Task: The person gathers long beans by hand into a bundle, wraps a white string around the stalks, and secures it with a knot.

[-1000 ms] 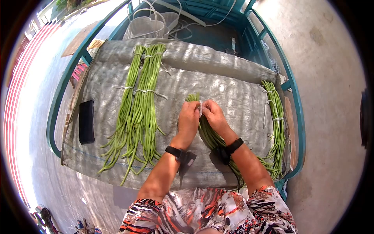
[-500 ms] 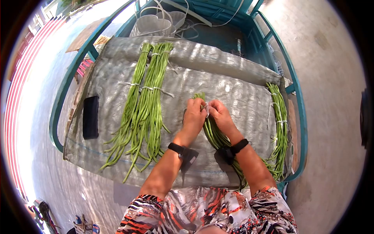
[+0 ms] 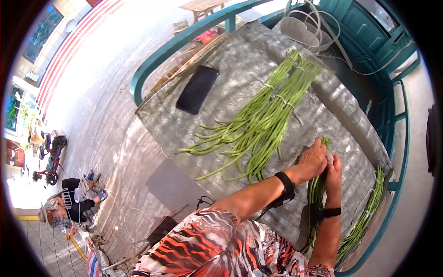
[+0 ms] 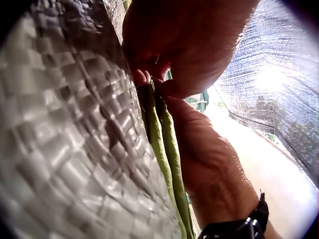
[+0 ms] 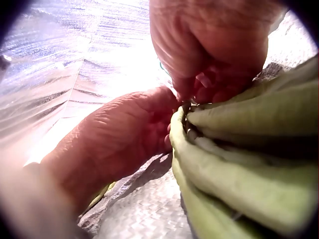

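In the head view a bundle of long green beans (image 3: 315,191) lies on the woven sheet, partly hidden under the forearms. My left hand (image 3: 313,163) and right hand (image 3: 334,174) meet near its upper end, fingertips pinching a white tie (image 3: 329,159) around it. The left wrist view has the left hand (image 4: 187,47) close above the right hand (image 4: 212,154), with bean pods (image 4: 167,144) running down below. Seen from the right wrist, thick pods (image 5: 239,174) fan out beside the fingertips, which hide most of the tie.
Tied bean bundles (image 3: 265,127) lie to the left, another bundle (image 3: 364,221) along the right edge. A black phone (image 3: 197,90) rests on the woven sheet (image 3: 166,120). Teal rails (image 3: 173,44) border the cart bed; white buckets (image 3: 297,31) stand behind. A seated person (image 3: 76,207) is at lower left.
The head view has swung to the left and tilted, so the cart appears farther right and the yard shows more. Both hands stay at the upper end of the bean bundle.
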`<state>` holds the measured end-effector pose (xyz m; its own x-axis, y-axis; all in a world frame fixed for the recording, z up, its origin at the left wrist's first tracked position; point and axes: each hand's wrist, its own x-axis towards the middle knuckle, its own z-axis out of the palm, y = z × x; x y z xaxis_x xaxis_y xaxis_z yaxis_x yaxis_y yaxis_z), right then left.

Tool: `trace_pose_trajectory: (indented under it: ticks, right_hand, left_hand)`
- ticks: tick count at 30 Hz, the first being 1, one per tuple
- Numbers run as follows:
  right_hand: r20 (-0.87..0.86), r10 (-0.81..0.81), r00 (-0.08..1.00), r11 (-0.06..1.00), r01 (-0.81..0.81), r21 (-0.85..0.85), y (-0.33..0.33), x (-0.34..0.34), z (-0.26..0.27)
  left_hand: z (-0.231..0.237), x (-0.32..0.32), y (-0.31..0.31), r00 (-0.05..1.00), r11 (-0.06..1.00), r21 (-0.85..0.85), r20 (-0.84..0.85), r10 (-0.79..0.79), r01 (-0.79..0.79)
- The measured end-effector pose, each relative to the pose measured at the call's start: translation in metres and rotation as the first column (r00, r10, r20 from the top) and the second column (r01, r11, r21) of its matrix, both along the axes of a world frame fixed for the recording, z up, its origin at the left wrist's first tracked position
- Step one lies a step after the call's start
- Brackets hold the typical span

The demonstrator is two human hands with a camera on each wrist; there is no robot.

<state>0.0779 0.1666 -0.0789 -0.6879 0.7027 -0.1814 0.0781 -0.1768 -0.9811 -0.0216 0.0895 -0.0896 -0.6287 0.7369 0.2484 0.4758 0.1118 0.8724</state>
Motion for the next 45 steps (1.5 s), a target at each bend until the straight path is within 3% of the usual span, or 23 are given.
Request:
trace_pose_trajectory:
  ticks: [1,3,6,8,15,21,24,27,30,35,38,41,42,44,45]
  right_hand:
    - [0.110,0.000,0.994,0.989,-0.016,0.148,0.002,0.000,0.005]
    - [0.124,0.060,0.990,0.963,-0.090,0.252,0.005,0.006,0.006]
    - [0.154,0.008,0.988,0.977,-0.041,0.211,0.001,0.002,0.013]
    - [0.160,0.008,0.987,0.994,-0.025,0.108,-0.001,0.001,0.015]
    - [0.169,-0.014,0.986,0.995,-0.002,0.097,-0.002,-0.002,0.018]
    - [0.210,-0.048,0.977,0.966,-0.009,0.260,-0.002,0.005,0.023]
    - [0.288,-0.105,0.952,0.778,-0.102,0.620,-0.006,0.007,0.027]
    - [0.335,-0.136,0.932,0.737,-0.131,0.663,-0.004,0.005,0.026]
    - [0.180,-0.185,0.966,0.546,-0.051,0.836,-0.001,0.000,0.023]
    - [0.302,-0.297,0.906,0.571,-0.085,0.816,0.012,-0.006,0.018]
    - [0.372,-0.275,0.887,0.628,-0.127,0.767,0.016,-0.008,0.006]
    - [0.370,-0.308,0.877,0.625,-0.107,0.773,0.016,-0.015,0.000]
    - [0.354,-0.333,0.874,0.610,-0.086,0.787,0.018,-0.015,-0.001]
    - [0.431,-0.297,0.852,0.681,-0.127,0.721,0.025,-0.009,0.000]
    - [0.446,-0.271,0.853,0.711,-0.135,0.690,0.027,-0.008,0.003]
  left_hand:
    - [0.008,-0.005,-0.005,1.000,1.000,-0.025,0.016,-0.015,0.015]
    - [0.016,-0.006,-0.007,0.997,0.995,-0.065,0.038,-0.068,0.070]
    - [0.019,-0.014,-0.014,0.989,0.987,-0.067,0.043,-0.141,0.144]
    - [0.023,-0.017,-0.016,0.977,0.981,-0.103,0.155,-0.147,0.163]
    - [0.013,-0.013,-0.021,0.997,0.997,0.038,-0.027,-0.070,0.071]
    - [0.022,-0.014,-0.021,0.998,0.998,-0.038,0.021,-0.052,0.053]
    - [0.023,-0.016,-0.022,0.998,0.997,-0.035,0.017,-0.062,0.063]
    - [0.026,-0.017,-0.022,0.998,0.998,-0.019,-0.028,-0.055,0.055]
    - [0.030,-0.012,-0.025,0.999,0.999,0.000,-0.034,-0.035,0.035]
    - [0.018,-0.006,-0.022,0.992,0.984,0.132,-0.066,-0.109,0.117]
    - [0.010,-0.007,-0.021,0.976,0.990,0.013,0.163,-0.143,0.142]
    - [0.020,-0.008,-0.022,0.872,0.962,-0.128,0.463,-0.158,0.242]
    - [0.023,-0.009,-0.021,0.852,0.961,-0.111,0.496,-0.168,0.254]
    - [0.026,-0.006,-0.021,0.802,0.959,-0.079,0.568,-0.182,0.274]
    - [0.012,-0.004,-0.020,0.878,0.967,-0.031,0.428,-0.216,0.253]
